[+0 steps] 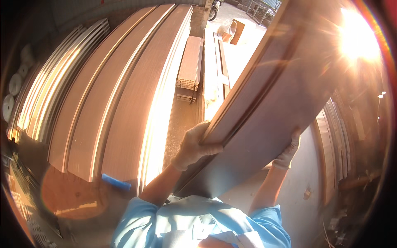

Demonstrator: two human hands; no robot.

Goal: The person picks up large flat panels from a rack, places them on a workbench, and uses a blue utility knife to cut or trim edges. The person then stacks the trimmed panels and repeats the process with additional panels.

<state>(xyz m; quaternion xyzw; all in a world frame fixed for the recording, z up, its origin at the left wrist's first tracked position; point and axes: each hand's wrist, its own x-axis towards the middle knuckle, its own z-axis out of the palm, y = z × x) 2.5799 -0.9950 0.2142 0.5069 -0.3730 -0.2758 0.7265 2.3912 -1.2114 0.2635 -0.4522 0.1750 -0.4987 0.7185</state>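
Note:
A long brown wood-look panel [264,124] with a dark groove along it slants up from my body toward the upper right. My left hand [194,146], in a pale glove, grips its left edge, with the thumb lying over the face. On the opposite edge, my right hand [288,153], also gloved, is closed round the board, its fingers partly hidden underneath. The panel's lower end rests near or against my blue shirt; whether it touches cannot be made out. Strong sun glare washes out part of its upper right.
Stacks of long brown panels [128,95] with pale edges lie to the left, a blue strip [116,182] at their near end. Farther left are narrow pale profiles [62,78] and white rolls [15,84]. A shorter stack [190,62] stands beyond; more boards [333,140] lean at right.

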